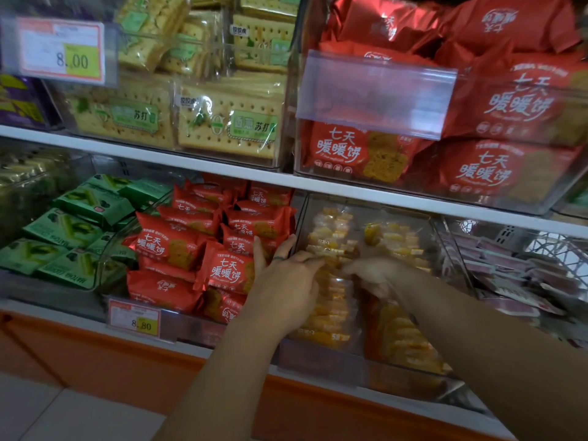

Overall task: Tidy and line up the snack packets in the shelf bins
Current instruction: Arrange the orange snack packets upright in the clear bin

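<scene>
A clear bin [321, 356] on the lower shelf holds two rows of yellow-orange snack packets [331, 302], standing on edge. My left hand [283, 281] reaches over the bin's left wall with its fingers spread and fairly straight. Its thumb and forefinger lie against the red packets [227, 270] in the bin beside it, and the other fingers touch the tops of the yellow packets. My right hand [374, 275] is inside the same bin among the yellow packets, blurred, so its grip is unclear.
Green packets [66, 227] fill the bin at the left, pink ones [509, 268] the bin at the right. The upper shelf [159, 155] carries soda crackers [222, 122] and large red packs [477, 170]. A price tag [135, 318] hangs on the lower shelf's edge.
</scene>
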Tool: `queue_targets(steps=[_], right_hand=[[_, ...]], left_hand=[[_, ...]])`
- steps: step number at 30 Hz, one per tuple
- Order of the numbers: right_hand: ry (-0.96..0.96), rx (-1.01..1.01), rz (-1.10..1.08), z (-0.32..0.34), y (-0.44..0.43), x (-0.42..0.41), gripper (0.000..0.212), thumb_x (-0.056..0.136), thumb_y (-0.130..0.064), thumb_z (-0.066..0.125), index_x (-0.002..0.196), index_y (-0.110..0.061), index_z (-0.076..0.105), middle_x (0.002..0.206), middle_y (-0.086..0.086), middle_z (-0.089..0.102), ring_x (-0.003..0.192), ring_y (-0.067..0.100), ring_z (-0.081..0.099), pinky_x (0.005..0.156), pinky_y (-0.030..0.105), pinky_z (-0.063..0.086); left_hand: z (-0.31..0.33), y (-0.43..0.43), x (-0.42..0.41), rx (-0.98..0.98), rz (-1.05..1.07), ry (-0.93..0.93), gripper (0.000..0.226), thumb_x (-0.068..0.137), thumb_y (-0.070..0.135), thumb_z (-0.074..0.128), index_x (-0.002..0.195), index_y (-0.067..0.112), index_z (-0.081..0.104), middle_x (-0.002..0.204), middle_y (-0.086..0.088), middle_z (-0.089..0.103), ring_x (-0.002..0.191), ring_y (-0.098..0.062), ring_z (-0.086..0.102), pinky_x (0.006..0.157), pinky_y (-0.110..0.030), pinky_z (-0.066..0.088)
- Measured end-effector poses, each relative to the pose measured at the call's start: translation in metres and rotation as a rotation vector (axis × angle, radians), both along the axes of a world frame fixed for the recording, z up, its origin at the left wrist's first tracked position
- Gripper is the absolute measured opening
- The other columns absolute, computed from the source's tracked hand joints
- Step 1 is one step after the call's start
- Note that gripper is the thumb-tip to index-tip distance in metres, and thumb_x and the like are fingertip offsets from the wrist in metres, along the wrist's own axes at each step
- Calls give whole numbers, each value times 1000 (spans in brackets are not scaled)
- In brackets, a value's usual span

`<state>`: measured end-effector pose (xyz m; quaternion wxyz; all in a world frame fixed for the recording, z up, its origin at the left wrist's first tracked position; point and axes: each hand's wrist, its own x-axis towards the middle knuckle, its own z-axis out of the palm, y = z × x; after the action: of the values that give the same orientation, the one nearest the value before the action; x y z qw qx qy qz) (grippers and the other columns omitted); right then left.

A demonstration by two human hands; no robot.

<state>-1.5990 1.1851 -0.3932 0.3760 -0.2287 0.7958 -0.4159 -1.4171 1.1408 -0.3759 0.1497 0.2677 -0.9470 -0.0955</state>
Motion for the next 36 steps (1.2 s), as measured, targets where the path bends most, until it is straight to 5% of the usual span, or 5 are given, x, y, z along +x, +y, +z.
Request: queue_targets(steps=[5, 18, 24, 28, 36], right_hand=[[36, -59, 105, 4, 8, 6, 62, 83, 11, 59, 139, -6, 40, 126, 14, 56, 105, 21, 57, 60, 17, 50], [-122, -129, 132, -7, 5, 0, 66, 88, 9, 48, 145, -17, 29, 148, 6, 33, 136, 22, 32, 105, 30, 30], [-302, -162, 175, 4, 5, 6, 77, 60, -37, 71, 131, -15, 49, 137, 7, 48, 127, 24, 42, 113, 45, 24], [-215, -137, 293, -4, 4, 5, 136, 34, -58, 88, 148, -22, 23, 152, 0, 30, 140, 18, 25, 117, 45, 16], [-176, -215, 296, -12, 7, 5, 142, 49, -31, 90, 149, -27, -11, 153, -3, 24, 138, 14, 27, 116, 37, 22]], left_hand=[[1, 0, 0, 8, 0, 3, 46, 96, 23, 38, 141, 35, 40, 147, 17, 35, 145, -14, 3, 109, -60, -16], [1, 1, 1, 10, 0, 0, 46, 97, 23, 37, 141, 35, 39, 148, 19, 33, 145, -13, 2, 110, -60, -16], [1, 1, 0, 2, 1, -14, 47, 97, 24, 36, 142, 35, 37, 149, 17, 33, 145, -15, 2, 110, -60, -15], [0, 1, 0, -15, 1, -23, 47, 97, 25, 35, 143, 32, 36, 150, 13, 33, 146, -17, 3, 110, -60, -14], [-2, 0, -2, -21, 27, -25, 48, 98, 27, 35, 146, 32, 31, 152, 16, 27, 146, -13, 0, 110, -59, -14]])
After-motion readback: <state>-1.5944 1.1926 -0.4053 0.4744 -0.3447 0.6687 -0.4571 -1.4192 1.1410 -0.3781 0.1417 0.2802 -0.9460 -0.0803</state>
